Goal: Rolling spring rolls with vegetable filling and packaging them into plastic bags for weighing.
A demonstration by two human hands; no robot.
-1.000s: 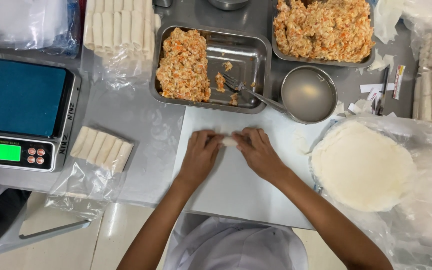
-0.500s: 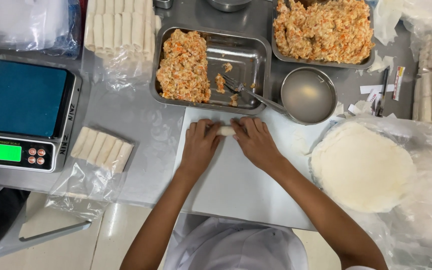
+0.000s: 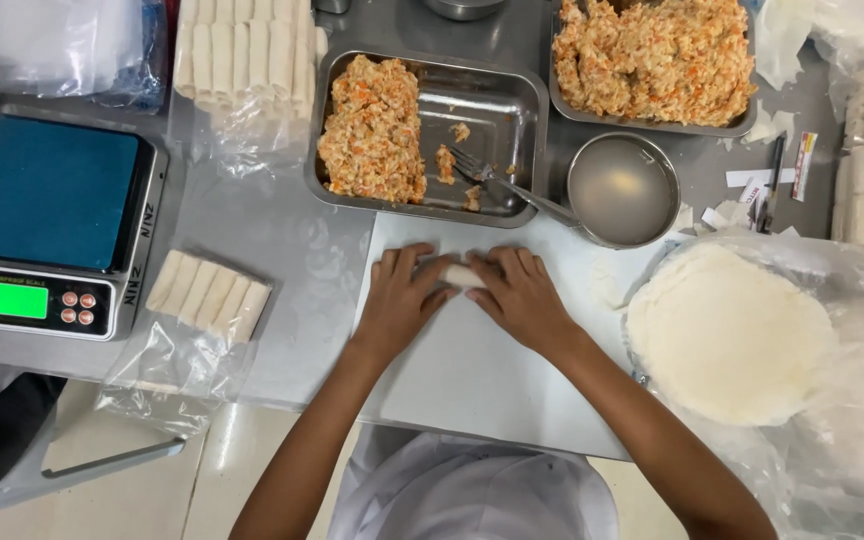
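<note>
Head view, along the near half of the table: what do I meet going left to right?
Digital scale → short row of finished rolls on clear plastic → left hand → roll under both hands → right hand → stack of round wrappers.

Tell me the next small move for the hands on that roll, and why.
Probably one more short roll away from the body, to close the seam. Both the left hand and right hand press on the small white roll near the far edge of the white board, so little room remains.
</note>
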